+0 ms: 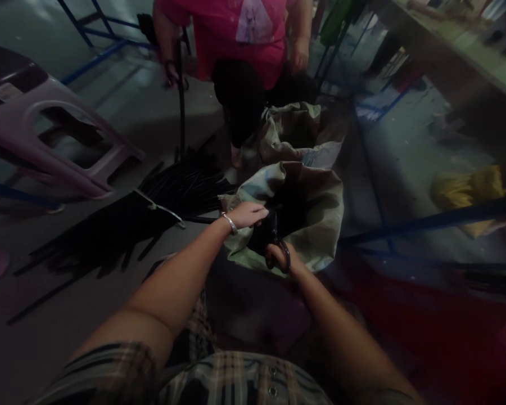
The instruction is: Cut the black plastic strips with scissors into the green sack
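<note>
Over the near rim of an open sack (320, 225), my left hand (248, 214) is closed around a black strip (200, 219), whose length trails out to the left behind my wrist. My right hand (280, 256) grips dark-handled scissors (285, 254) at the sack's near side. The scissor blades point up toward the strip's end by my left fingers, but the dark sack mouth makes them hard to see. A large bundle of black strips (105, 219), tied with a pale cord (158, 209), lies on the floor to the left.
Across from me, a person in a pink shirt (253, 39) holds scissors and a long black strip (182, 112). A second sack (278, 140) stands beyond mine. At left is a pink stool (67, 152); at right, blue metal bars (425, 219) and a yellow bag (468, 188).
</note>
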